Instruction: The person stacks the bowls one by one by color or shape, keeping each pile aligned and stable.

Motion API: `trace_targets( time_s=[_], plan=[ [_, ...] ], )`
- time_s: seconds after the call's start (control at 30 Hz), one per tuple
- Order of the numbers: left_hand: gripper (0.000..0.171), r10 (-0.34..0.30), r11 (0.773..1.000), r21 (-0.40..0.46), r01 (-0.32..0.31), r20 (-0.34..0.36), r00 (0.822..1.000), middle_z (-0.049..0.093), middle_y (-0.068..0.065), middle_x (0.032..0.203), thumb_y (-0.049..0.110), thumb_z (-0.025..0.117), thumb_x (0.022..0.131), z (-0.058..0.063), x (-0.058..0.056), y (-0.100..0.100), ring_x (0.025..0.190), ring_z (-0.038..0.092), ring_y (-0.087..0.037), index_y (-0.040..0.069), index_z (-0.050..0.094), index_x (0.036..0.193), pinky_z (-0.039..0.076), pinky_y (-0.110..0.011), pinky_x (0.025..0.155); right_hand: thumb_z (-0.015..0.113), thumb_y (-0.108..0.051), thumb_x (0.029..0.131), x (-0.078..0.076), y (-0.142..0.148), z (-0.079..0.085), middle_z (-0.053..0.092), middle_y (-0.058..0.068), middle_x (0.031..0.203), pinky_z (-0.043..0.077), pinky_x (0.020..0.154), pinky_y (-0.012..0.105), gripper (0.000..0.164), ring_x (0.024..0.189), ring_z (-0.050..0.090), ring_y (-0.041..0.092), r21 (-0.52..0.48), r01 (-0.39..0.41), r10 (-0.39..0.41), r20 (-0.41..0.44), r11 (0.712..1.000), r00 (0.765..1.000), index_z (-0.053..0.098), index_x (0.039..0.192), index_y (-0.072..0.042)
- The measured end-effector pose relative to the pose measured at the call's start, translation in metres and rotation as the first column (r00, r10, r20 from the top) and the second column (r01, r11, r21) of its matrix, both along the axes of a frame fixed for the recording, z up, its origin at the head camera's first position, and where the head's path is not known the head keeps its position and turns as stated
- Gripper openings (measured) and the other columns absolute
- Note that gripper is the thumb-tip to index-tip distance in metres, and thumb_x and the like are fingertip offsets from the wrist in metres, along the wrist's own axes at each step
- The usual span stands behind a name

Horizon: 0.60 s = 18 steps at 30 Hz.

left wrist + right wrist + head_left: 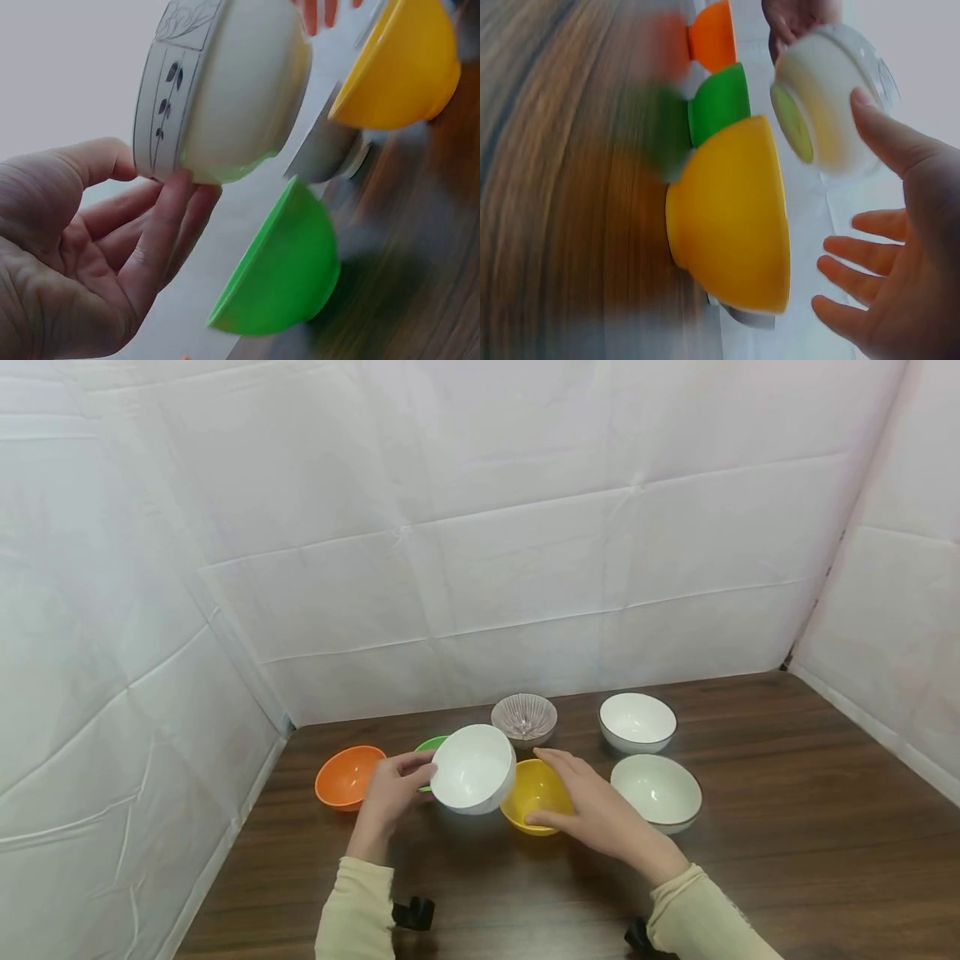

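My left hand (391, 793) pinches the rim of a white bowl (472, 768) between thumb and fingers, holding it tilted above the table. Its outer side, in the left wrist view, carries a patterned band with dark leaves. A green bowl (281, 270) stands below, partly hidden behind the white one in the head view. My right hand (600, 806) hovers over a yellow bowl (731, 217), fingers spread and apart from it in the right wrist view. An orange bowl (349, 777) is left of my left hand.
Behind stands a striped bowl (524, 718). Two dark-rimmed white bowls are at the right, a rear one (637, 722) and a front one (657, 792). The brown wooden table (810, 810) meets white cloth walls (525, 560) at its back and sides.
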<state>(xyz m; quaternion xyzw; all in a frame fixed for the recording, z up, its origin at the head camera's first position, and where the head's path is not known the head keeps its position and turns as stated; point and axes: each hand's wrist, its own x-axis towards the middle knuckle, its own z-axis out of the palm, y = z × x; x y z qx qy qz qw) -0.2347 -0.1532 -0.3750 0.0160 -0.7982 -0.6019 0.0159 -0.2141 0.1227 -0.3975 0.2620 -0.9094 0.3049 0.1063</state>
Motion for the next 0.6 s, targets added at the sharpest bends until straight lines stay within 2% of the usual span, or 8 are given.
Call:
trace_targets(
  time_s=[0.1,0.27,0.43,0.6],
  plan=[
    [0.030,0.010,0.999,0.044,-0.010,-0.010,1.000,0.067,-0.025,0.113,0.008,0.064,0.090,-0.001,-0.001,0.013,0.084,0.067,-0.024,-0.003,0.065,0.119,0.058,-0.047,0.081,0.076,-0.045,0.076,0.002,-0.004,0.001,0.043,0.008,0.146,0.043,0.104,0.055,0.088,0.128,0.043,0.026,-0.062,-0.024,0.024,-0.007,0.998,1.000,0.035,0.147,-0.013],
    [0.028,0.012,0.997,0.082,-0.007,-0.067,0.998,0.067,-0.026,0.114,0.004,0.063,0.090,-0.004,-0.001,0.034,0.089,0.068,-0.027,-0.005,0.066,0.116,0.060,-0.043,0.075,0.079,-0.042,0.074,0.001,-0.006,0.002,0.043,0.004,0.145,0.046,0.101,0.052,0.097,0.123,0.046,0.021,-0.163,-0.035,0.037,0.014,0.986,0.999,0.025,0.151,-0.016],
    [0.030,-0.020,0.993,0.113,0.035,-0.138,0.990,0.065,-0.029,0.115,0.003,0.062,0.090,-0.007,0.002,0.045,0.098,0.066,-0.033,-0.008,0.063,0.117,0.060,-0.046,0.075,0.080,-0.040,0.072,-0.003,-0.002,0.001,0.048,0.013,0.142,0.050,0.099,0.049,0.097,0.122,0.051,0.025,-0.212,-0.030,0.024,-0.028,0.977,0.999,0.029,0.148,-0.006],
    [0.035,-0.114,0.986,0.102,0.130,-0.155,0.981,0.063,-0.030,0.119,0.007,0.063,0.090,-0.007,0.003,0.049,0.103,0.064,-0.036,-0.008,0.060,0.122,0.058,-0.047,0.080,0.081,-0.037,0.071,-0.006,0.007,0.004,0.051,0.019,0.138,0.051,0.096,0.048,0.094,0.121,0.053,0.029,-0.279,-0.041,0.043,0.002,0.959,0.999,0.036,0.143,0.001]
  ],
)
